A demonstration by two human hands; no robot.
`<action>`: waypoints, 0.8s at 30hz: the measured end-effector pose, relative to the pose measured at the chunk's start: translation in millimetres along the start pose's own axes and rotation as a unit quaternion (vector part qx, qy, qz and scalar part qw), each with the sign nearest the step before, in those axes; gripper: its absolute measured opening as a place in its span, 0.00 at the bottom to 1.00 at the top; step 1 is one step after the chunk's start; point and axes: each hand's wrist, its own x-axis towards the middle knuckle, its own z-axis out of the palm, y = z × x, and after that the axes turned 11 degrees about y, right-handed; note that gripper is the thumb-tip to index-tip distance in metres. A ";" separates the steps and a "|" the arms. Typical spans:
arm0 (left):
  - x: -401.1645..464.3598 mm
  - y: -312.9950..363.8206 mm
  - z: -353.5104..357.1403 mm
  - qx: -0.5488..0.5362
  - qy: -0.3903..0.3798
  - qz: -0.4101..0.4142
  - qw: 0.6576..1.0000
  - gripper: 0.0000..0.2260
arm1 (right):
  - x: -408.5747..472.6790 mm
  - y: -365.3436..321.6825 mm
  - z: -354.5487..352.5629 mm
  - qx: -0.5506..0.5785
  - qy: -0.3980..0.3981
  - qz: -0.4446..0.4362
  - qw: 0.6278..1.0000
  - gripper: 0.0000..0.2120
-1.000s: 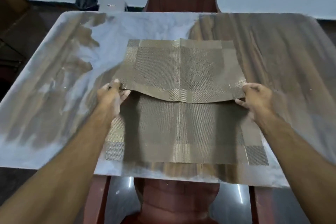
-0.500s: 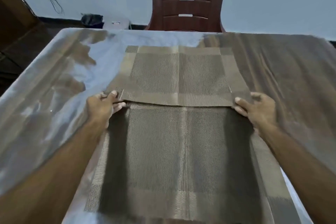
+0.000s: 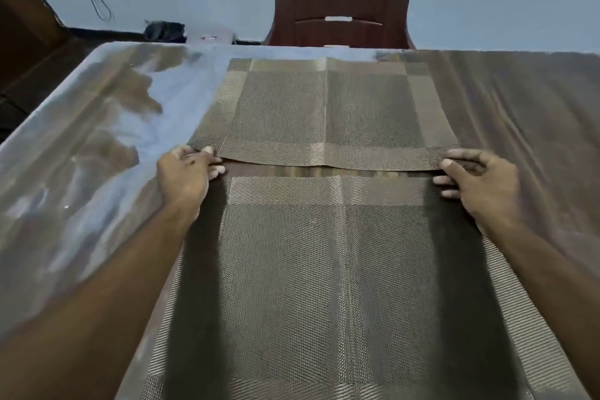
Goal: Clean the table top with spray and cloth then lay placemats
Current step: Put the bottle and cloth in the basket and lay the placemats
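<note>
Two woven brown placemats lie on the glossy wooden table (image 3: 519,114). The far placemat (image 3: 324,110) stretches toward the table's back edge, its near edge slightly raised. My left hand (image 3: 185,177) pinches its near left corner and my right hand (image 3: 474,182) pinches its near right corner. The near placemat (image 3: 324,286) lies flat below my hands, with a narrow strip of bare table between the two mats. No spray bottle or cloth is in view.
A dark red chair (image 3: 341,0) stands behind the table's far edge. A black bin (image 3: 165,31) and a white box (image 3: 211,37) sit on the floor by the wall at the back left. The table's left half shows bright reflections.
Both hands have slid the far placemat away from me, off the near one, so a gap of bare table now shows between them. The view has moved closer and tilted up.
</note>
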 end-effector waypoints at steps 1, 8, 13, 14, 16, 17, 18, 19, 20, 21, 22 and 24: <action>-0.4 -1.0 1.2 -0.002 0.006 0.005 1.000 0.09 | -0.2 -1.3 1.7 -0.006 0.014 -0.002 1.000 0.08; -1.3 -0.6 11.0 0.088 0.086 0.077 0.989 0.10 | 16.7 -6.6 1.4 -0.244 0.045 -0.191 0.950 0.06; 7.7 0.5 12.9 0.198 0.092 0.133 0.967 0.09 | 11.4 8.1 2.3 -0.311 0.051 -0.271 0.910 0.11; 5.9 1.1 13.2 0.213 0.098 0.150 0.961 0.08 | 10.9 9.9 2.6 -0.321 0.052 -0.280 0.903 0.12; 0.8 2.3 14.4 0.244 0.124 0.166 0.947 0.11 | 10.7 12.1 2.4 -0.339 0.054 -0.291 0.893 0.13; -0.6 1.9 15.2 0.252 0.136 0.169 0.943 0.13 | 10.2 11.8 2.8 -0.347 0.058 -0.302 0.886 0.13; -2.1 2.2 15.5 0.251 0.141 0.171 0.942 0.14 | 10.0 12.4 3.2 -0.353 0.062 -0.317 0.878 0.12; -3.4 2.3 15.2 0.244 0.139 0.172 0.944 0.17 | 9.1 12.5 3.6 -0.358 0.066 -0.337 0.868 0.11; -4.3 1.6 14.5 0.237 0.136 0.175 0.946 0.19 | 9.1 13.2 4.2 -0.360 0.063 -0.357 0.860 0.10; -6.3 2.1 13.4 0.234 0.135 0.180 0.946 0.20 | 10.0 14.1 4.9 -0.360 0.052 -0.370 0.855 0.12; -9.0 2.6 12.2 0.236 0.133 0.186 0.944 0.21 | 10.8 14.2 5.1 -0.359 0.036 -0.377 0.853 0.14; -15.5 4.3 11.4 0.260 0.122 0.212 0.934 0.18 | 14.2 15.2 5.2 -0.352 0.005 -0.390 0.851 0.20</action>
